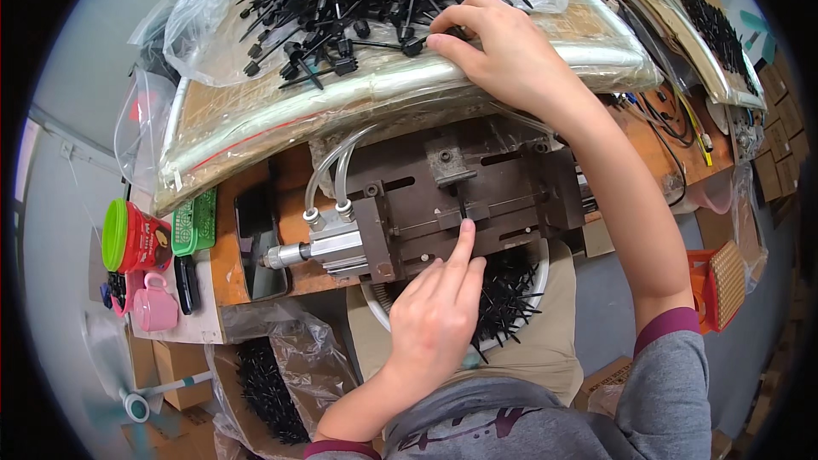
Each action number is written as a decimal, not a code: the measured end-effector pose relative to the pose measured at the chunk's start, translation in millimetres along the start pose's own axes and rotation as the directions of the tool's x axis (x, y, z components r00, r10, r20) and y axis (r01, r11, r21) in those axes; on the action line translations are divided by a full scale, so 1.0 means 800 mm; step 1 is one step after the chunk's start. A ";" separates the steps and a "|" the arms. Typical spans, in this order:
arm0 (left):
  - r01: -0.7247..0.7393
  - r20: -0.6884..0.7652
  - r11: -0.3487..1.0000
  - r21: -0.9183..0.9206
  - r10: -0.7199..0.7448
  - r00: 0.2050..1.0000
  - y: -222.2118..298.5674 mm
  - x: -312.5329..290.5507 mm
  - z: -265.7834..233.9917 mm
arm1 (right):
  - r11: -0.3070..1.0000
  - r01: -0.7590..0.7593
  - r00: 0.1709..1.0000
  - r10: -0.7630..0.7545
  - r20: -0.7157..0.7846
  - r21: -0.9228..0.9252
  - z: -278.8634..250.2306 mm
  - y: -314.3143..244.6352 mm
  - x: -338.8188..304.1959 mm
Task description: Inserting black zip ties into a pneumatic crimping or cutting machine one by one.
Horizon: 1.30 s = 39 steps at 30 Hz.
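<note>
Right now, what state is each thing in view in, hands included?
left hand: forefinger stretched out, tip pressed on the metal fixture
right hand: fingers on the pile of black plastic parts
clear bag: open, parts spilling out
white bowl: below the fixture, holding black parts
pink mug: upright on the side shelf
red tub: on its side, green lid on

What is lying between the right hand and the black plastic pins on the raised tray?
Nothing visible. The right hand rests directly on the heap of black plastic pins, its fingertips already touching them, with no cover over that spot.
</note>
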<state>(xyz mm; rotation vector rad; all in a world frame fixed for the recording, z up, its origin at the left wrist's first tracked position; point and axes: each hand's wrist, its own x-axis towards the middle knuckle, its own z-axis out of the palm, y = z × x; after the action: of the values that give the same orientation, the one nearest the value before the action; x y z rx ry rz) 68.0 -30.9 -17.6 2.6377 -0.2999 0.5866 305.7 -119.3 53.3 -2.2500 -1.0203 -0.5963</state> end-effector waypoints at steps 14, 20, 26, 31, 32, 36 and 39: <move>0.061 0.062 0.986 -0.153 -0.052 0.997 -0.011 0.028 -0.047 | 0.930 -0.012 0.999 0.024 -0.026 0.368 -0.048 -0.055 -0.103; -0.101 -0.399 0.995 0.008 0.096 0.912 -0.064 0.114 -0.084 | 0.974 0.089 0.987 -0.115 0.113 0.207 -0.058 -0.084 -0.187; -0.099 -0.323 0.984 0.150 0.144 0.935 -0.108 0.207 -0.068 | 0.992 0.101 0.955 -0.118 0.271 0.077 -0.033 -0.105 -0.222; 0.002 -0.099 0.989 0.148 0.013 0.995 -0.104 0.227 -0.063 | 0.986 0.166 0.963 -0.167 0.211 0.021 -0.020 -0.105 -0.210; 0.005 -0.077 0.989 0.148 0.007 0.997 -0.105 0.227 -0.065 | 0.986 0.167 0.964 -0.167 0.209 0.019 -0.020 -0.104 -0.209; 0.066 -0.040 0.998 -0.026 -0.067 0.997 -0.107 0.227 -0.069 | 0.985 0.171 0.943 -0.159 0.291 -0.015 -0.028 -0.105 -0.204; 0.078 -0.122 0.991 -0.109 -0.091 0.988 -0.098 0.218 -0.082 | 0.989 0.129 0.945 -0.144 0.295 0.072 -0.038 -0.103 -0.196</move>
<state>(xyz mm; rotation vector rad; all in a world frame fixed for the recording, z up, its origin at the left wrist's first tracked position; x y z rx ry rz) 222.7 47.5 86.1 2.4870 -0.1743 0.6880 141.7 -177.2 7.1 -2.2815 -1.3335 -0.2836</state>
